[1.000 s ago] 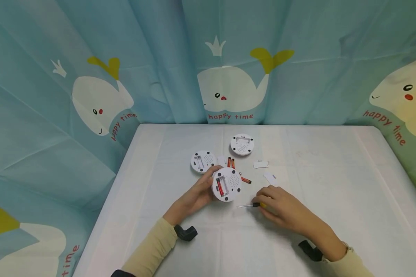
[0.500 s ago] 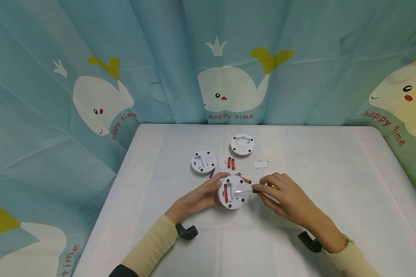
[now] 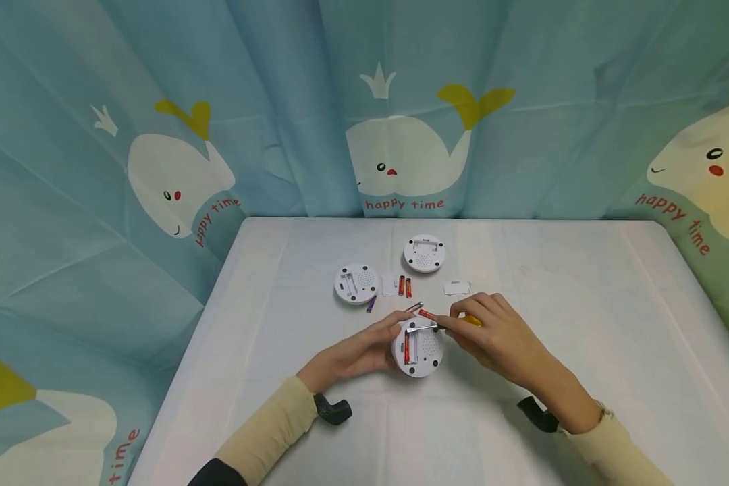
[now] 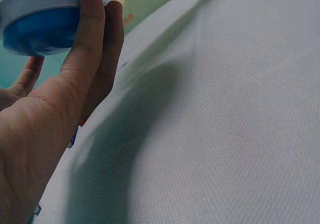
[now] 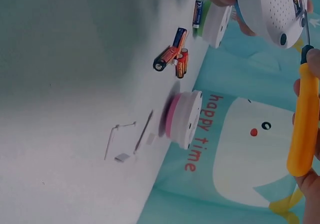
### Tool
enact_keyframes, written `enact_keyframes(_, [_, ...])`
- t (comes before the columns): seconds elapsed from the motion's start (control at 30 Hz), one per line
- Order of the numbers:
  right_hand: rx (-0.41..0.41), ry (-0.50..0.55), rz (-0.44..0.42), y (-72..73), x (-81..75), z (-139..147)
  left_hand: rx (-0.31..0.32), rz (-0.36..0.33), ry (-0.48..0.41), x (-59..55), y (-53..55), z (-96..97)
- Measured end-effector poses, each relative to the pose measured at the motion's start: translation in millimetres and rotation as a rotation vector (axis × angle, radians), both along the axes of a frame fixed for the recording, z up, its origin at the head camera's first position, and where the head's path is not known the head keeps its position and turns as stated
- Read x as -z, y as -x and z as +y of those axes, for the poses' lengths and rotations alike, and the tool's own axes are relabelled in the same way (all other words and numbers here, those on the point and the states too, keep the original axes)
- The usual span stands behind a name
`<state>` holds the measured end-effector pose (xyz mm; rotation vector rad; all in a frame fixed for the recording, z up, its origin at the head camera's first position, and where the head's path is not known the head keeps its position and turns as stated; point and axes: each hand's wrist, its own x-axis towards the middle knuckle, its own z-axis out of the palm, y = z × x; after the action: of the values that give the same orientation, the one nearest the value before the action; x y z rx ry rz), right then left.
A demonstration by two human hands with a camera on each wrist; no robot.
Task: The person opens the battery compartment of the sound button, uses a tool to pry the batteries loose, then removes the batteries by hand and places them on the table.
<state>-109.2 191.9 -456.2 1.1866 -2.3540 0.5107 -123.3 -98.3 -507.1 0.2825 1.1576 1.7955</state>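
My left hand (image 3: 361, 351) grips a round white device (image 3: 428, 347) above the table, its underside turned up. In the left wrist view its lower body (image 4: 42, 32) is blue. One red battery (image 3: 407, 349) lies in its uncovered battery compartment. With my right hand (image 3: 501, 344) I hold a screwdriver (image 5: 304, 119) by its yellow handle. The metal shaft (image 3: 422, 328) reaches over the device, its tip at the compartment's upper end. Whether the tip touches the battery or the casing, I cannot tell.
Two more round devices lie behind, underside up: one (image 3: 355, 283) at left, another (image 3: 424, 253) farther back, both with uncovered compartments. Loose batteries (image 3: 404, 287) lie between them and the held device. White battery covers (image 3: 457, 288) are on the white table (image 3: 583, 304).
The device in my left hand has moved right and toward me. My right hand has raised the screwdriver from beside the device to over its compartment.
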Motion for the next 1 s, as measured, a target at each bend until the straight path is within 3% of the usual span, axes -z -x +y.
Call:
enact_keyframes(0.33, [-0.02, -0.085, 0.13, 2.0, -6.5, 3.1, 0.024, -0.077, -0.045, -1.2, 0.3, 1.9])
enact_keyframes(0.53, [-0.04, -0.099, 0.215, 4.0, -9.0, 3.3, 0.008, -0.126, -0.062, -2.3, 1.6, 2.8])
enact_keyframes(0.8, [-0.004, -0.254, 0.357, 4.2, -12.6, 7.0, -0.008, -0.201, -0.084, -2.4, 2.2, 5.6])
enact_keyframes(0.9, [-0.02, -0.246, 0.351, 5.3, -13.0, 7.6, -0.008, -0.224, -0.084, -3.2, 1.7, 6.9])
enact_keyframes(1.0, [-0.053, -0.195, 0.279, 7.6, -12.4, 8.0, -0.003, -0.238, -0.077, -4.2, 0.9, 6.9])
